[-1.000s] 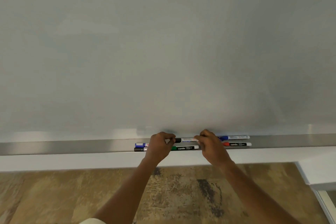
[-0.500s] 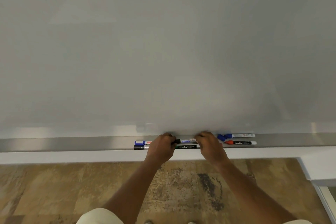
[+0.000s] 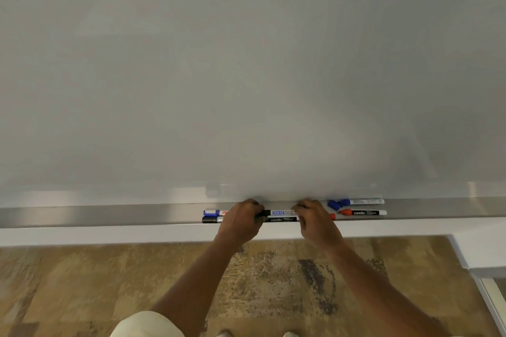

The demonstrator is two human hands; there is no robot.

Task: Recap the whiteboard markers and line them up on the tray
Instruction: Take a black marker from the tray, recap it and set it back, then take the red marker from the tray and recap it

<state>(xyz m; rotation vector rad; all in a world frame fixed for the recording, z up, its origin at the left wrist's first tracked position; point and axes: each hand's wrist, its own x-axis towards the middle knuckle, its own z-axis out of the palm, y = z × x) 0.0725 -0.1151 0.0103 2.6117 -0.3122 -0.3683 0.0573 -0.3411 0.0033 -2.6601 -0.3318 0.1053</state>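
A long metal tray (image 3: 109, 213) runs under the whiteboard (image 3: 246, 76). My left hand (image 3: 241, 223) and my right hand (image 3: 315, 220) both grip a white marker with a black cap (image 3: 279, 212), held level just over the tray. Below it lies a black camlin marker (image 3: 279, 219). Left of my hands lie a blue-capped marker (image 3: 215, 212) and a black-capped one (image 3: 212, 219). To the right lie a blue marker (image 3: 361, 201) with a loose blue cap (image 3: 333, 204) by its tip, and a red marker (image 3: 361, 212). A red cap (image 3: 332, 216) peeks out beside my right hand.
A white ledge (image 3: 137, 234) sits below the tray and turns down at the right (image 3: 479, 254). Mottled brown floor (image 3: 82, 282) lies beneath. My pale trouser leg (image 3: 145, 324) shows at the bottom edge.
Both hands, with the black-capped white marker between them, have come down closer to the tray. The view has tilted a little downward.
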